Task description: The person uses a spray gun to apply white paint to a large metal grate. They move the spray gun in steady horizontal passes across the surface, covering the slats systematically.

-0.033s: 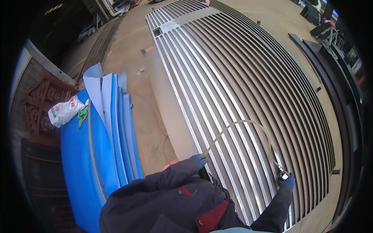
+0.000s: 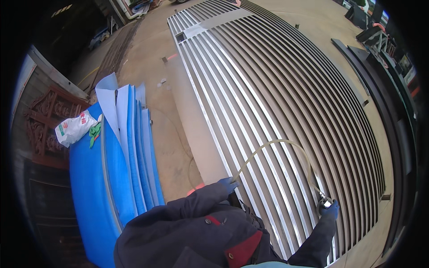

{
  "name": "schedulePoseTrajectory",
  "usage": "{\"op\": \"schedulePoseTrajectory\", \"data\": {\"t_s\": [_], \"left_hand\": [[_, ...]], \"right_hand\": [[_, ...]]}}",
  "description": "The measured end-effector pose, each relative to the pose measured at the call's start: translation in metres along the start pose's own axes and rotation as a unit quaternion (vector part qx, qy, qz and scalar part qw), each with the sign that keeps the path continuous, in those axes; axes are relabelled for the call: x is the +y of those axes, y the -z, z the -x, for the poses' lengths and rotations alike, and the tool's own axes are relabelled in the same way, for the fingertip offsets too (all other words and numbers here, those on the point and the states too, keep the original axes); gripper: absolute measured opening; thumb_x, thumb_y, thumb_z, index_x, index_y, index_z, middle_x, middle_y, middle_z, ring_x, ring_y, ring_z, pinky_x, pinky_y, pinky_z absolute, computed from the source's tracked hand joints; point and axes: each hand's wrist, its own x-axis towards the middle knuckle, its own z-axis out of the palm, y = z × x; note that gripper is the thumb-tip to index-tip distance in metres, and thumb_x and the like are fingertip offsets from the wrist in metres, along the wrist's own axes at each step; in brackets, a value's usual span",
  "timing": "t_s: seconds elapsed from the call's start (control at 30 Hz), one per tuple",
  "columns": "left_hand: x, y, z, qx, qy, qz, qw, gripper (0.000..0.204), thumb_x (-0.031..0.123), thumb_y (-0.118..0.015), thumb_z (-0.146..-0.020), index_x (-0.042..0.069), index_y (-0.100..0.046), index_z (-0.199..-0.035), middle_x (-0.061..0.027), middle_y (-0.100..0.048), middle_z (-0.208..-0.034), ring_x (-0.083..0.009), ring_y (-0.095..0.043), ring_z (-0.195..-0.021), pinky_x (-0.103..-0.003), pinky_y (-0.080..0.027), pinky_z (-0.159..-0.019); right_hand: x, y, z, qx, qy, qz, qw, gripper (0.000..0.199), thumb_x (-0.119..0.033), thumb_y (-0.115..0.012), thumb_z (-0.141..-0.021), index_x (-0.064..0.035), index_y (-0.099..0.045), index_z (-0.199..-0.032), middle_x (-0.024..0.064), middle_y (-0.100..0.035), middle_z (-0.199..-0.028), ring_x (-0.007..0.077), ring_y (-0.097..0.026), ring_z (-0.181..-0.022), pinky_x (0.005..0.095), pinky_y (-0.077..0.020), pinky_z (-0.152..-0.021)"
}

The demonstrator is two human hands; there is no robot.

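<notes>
A long slatted metal panel lies before me, its left slats bright silver and its right ones dark. In my gloved right hand is a small metal spray gun, held just over the slats on the near right side. My left hand, also in a blue glove, is closed round a pale hose by the panel's left edge. The hose arches over the silver slats from that hand to the gun. The gun's nozzle and trigger are too small to make out.
Blue sheets stand in a stack at the left, with a white plastic bag and a green glove on top. Behind them is a carved red-brown panel. Long dark metal pieces lie along the right.
</notes>
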Motion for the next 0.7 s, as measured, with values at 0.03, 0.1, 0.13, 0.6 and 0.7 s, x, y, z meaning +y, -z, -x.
{"op": "schedulePoseTrajectory", "data": {"t_s": [0.03, 0.1, 0.13, 0.6, 0.7], "left_hand": [[-0.009, -0.001, -0.004, 0.004, 0.022, -0.009, 1.000, 0.041, 0.042, -0.068, -0.101, 0.005, -0.071, -0.118, -0.0048, -0.064, -0.085, -0.0161, -0.059, -0.077, -0.036, -0.051, -0.070], [-0.021, -0.003, -0.014, -0.005, 0.010, -0.012, 1.000, 0.041, 0.043, -0.067, -0.100, 0.005, -0.072, -0.114, -0.0057, -0.065, -0.085, -0.0174, -0.060, -0.077, -0.037, -0.050, -0.070], [-0.026, -0.003, -0.017, -0.008, 0.017, -0.012, 1.000, 0.041, 0.043, -0.067, -0.100, 0.004, -0.072, -0.113, -0.0061, -0.065, -0.085, -0.0181, -0.061, -0.077, -0.038, -0.050, -0.070], [-0.065, -0.005, -0.060, 0.110, 0.025, -0.078, 0.991, 0.045, 0.048, -0.066, -0.099, 0.007, -0.068, -0.118, -0.0141, -0.073, -0.098, -0.0276, -0.070, -0.091, -0.041, -0.055, -0.083], [-0.059, 0.004, -0.048, 0.096, -0.005, -0.060, 0.994, 0.042, 0.047, -0.067, -0.099, 0.007, -0.068, -0.114, -0.0097, -0.071, -0.091, -0.0223, -0.068, -0.083, -0.039, -0.054, -0.077]], "right_hand": [[0.003, 0.001, 0.003, -0.013, -0.011, 0.005, 1.000, 0.081, -0.043, -0.084, -0.075, -0.0104, -0.054, -0.141, 0.0258, -0.058, -0.136, 0.0451, -0.069, -0.115, 0.0514, -0.0582, -0.094], [0.007, 0.003, 0.006, -0.044, -0.053, 0.023, 0.997, 0.083, -0.044, -0.084, -0.075, -0.0105, -0.052, -0.144, 0.0254, -0.058, -0.136, 0.0451, -0.069, -0.116, 0.0516, -0.0577, -0.095], [0.009, 0.003, 0.006, -0.051, -0.076, 0.026, 0.996, 0.085, -0.044, -0.085, -0.075, -0.0106, -0.050, -0.145, 0.0252, -0.058, -0.136, 0.0451, -0.069, -0.116, 0.0517, -0.0574, -0.096], [-0.018, 0.009, 0.006, -0.056, -0.082, 0.051, 0.994, 0.077, -0.054, -0.081, -0.078, -0.0118, -0.052, -0.135, 0.0243, -0.060, -0.130, 0.0466, -0.070, -0.110, 0.0549, -0.0571, -0.091], [-0.034, 0.008, 0.000, -0.045, -0.104, 0.038, 0.993, 0.079, -0.057, -0.080, -0.080, -0.0111, -0.051, -0.138, 0.0256, -0.060, -0.131, 0.0472, -0.070, -0.110, 0.0556, -0.0569, -0.092]]}}
